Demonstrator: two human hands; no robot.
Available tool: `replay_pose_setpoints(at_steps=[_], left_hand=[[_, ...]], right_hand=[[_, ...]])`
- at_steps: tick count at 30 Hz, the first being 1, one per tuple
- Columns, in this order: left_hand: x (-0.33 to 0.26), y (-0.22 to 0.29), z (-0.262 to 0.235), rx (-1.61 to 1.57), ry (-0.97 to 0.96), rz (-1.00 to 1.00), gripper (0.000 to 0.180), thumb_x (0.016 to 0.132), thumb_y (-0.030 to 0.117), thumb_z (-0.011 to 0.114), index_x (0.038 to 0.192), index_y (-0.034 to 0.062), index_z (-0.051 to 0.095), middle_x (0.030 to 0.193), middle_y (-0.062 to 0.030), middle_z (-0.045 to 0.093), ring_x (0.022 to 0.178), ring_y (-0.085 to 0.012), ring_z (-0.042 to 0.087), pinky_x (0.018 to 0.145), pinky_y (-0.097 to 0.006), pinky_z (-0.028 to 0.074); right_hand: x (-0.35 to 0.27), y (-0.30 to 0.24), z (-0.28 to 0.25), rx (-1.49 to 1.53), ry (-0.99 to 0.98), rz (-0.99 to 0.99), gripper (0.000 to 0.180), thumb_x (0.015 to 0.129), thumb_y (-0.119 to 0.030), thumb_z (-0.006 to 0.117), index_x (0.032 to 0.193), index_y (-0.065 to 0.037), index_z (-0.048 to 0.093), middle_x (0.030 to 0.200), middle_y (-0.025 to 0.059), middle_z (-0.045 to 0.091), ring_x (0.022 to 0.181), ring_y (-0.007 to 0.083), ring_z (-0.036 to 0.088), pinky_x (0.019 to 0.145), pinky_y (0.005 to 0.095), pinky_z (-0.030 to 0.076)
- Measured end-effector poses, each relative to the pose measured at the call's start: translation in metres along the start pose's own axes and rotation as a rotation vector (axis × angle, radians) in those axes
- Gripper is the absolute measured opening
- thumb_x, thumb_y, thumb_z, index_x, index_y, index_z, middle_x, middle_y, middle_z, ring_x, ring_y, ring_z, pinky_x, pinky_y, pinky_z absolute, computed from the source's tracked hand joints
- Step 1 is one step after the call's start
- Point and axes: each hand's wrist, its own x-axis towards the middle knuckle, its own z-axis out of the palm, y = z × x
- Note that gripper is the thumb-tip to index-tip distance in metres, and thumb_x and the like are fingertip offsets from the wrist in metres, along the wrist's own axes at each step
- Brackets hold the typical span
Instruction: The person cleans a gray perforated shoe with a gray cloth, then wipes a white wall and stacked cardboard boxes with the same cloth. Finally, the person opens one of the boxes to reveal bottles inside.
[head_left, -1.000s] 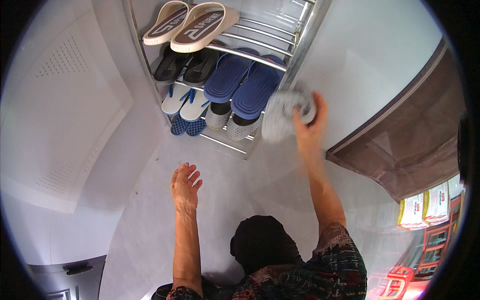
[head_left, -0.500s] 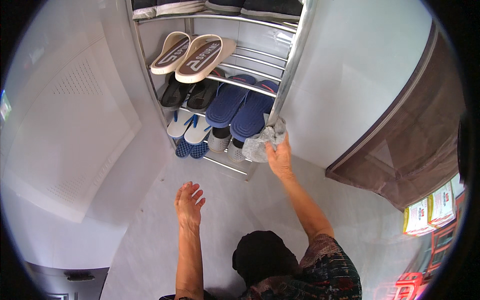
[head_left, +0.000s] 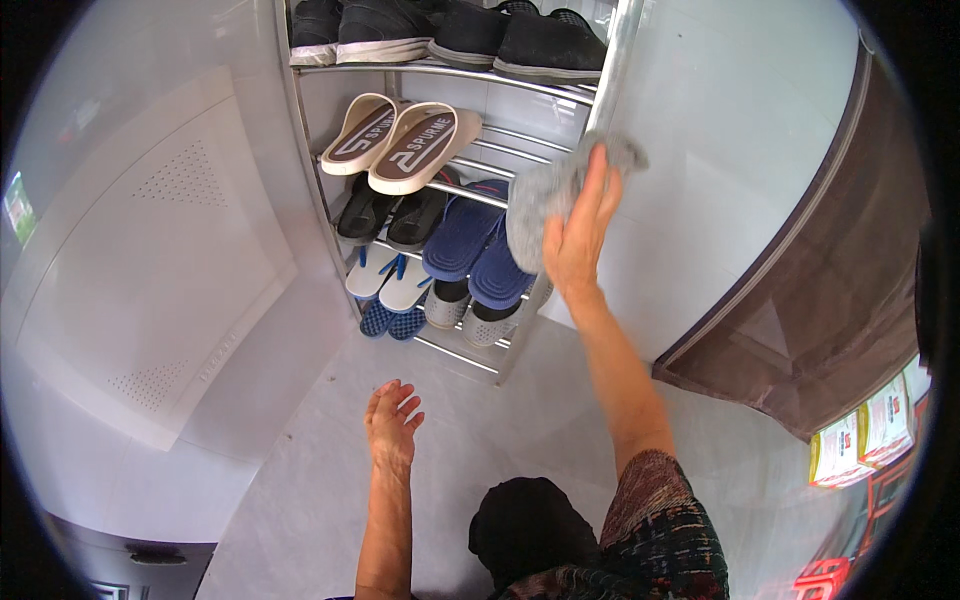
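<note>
A grey cloth (head_left: 548, 196) is pressed by my right hand (head_left: 580, 235) around the front right post of a metal shoe rack (head_left: 462, 357). The cloth is slightly blurred and hides part of the post and one blue slipper. My left hand (head_left: 393, 420) hangs in the air before the rack, holding nothing, its fingers apart and loosely bent. Nearest the cloth are the blue slippers (head_left: 462, 238) and, above them to the left, a pair of cream slides with brown insoles (head_left: 412, 150).
Black shoes (head_left: 385, 30) fill the upper shelf; black slippers (head_left: 418, 218), white flip-flops (head_left: 406, 287) and grey perforated shoes (head_left: 488, 325) sit lower. A white panel (head_left: 150, 270) stands left. At right hangs a brown fabric cover (head_left: 800, 300), with packaged boxes (head_left: 862, 440) below it.
My right hand has slid the cloth up the post from near its lower part. The rack sits lower in view. My left hand stays open, shifted slightly right and down.
</note>
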Motion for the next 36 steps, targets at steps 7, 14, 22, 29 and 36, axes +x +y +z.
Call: replay_pose_setpoints(at_steps=[7,14,22,29,36], left_hand=[[0.002,0.006,-0.003,-0.035,0.016,0.0,0.029,0.084,0.028,0.061,0.105,0.0087,0.055,0.097,-0.0081,0.06,0.084,-0.02,0.055,0.069,-0.034,0.044],[0.007,0.005,-0.004,-0.052,-0.047,0.016,0.034,0.083,0.032,0.061,0.107,0.0097,0.053,0.103,-0.0083,0.058,0.091,-0.0235,0.052,0.075,-0.04,0.042],[0.0,0.008,0.001,-0.105,-0.029,-0.002,0.028,0.084,0.027,0.063,0.104,0.0096,0.054,0.096,-0.0076,0.06,0.084,-0.0203,0.056,0.069,-0.035,0.044],[0.004,0.009,-0.006,-0.138,-0.028,-0.035,0.028,0.084,0.028,0.063,0.103,0.0099,0.055,0.096,-0.0068,0.061,0.084,-0.0192,0.056,0.069,-0.034,0.044],[0.009,0.01,0.004,-0.066,0.026,-0.055,0.025,0.083,0.03,0.063,0.1,0.0125,0.056,0.096,-0.0046,0.061,0.084,-0.0171,0.055,0.07,-0.033,0.043]], right_hand=[[-0.052,0.032,-0.019,0.174,-0.007,0.172,0.063,0.077,0.003,0.046,0.138,0.006,0.026,0.126,0.0242,0.044,0.115,0.0377,0.042,0.104,0.0433,0.026],[0.184,-0.007,-0.039,0.047,0.308,-0.266,0.052,0.082,-0.01,0.051,0.13,0.002,0.036,0.12,0.0252,0.044,0.112,0.0405,0.038,0.099,0.0466,0.027],[0.12,0.005,-0.022,-0.045,0.034,-0.083,0.051,0.083,-0.01,0.051,0.13,0.002,0.036,0.122,0.026,0.043,0.114,0.0421,0.037,0.1,0.0479,0.026],[0.015,0.022,-0.005,0.043,-0.084,0.178,0.047,0.085,-0.009,0.049,0.128,0.003,0.038,0.13,0.0261,0.036,0.123,0.0415,0.033,0.106,0.0458,0.021],[0.111,-0.008,-0.032,0.029,0.092,0.066,0.028,0.089,-0.009,0.048,0.114,0.003,0.048,0.113,0.0199,0.048,0.105,0.0329,0.048,0.094,0.0388,0.035]])
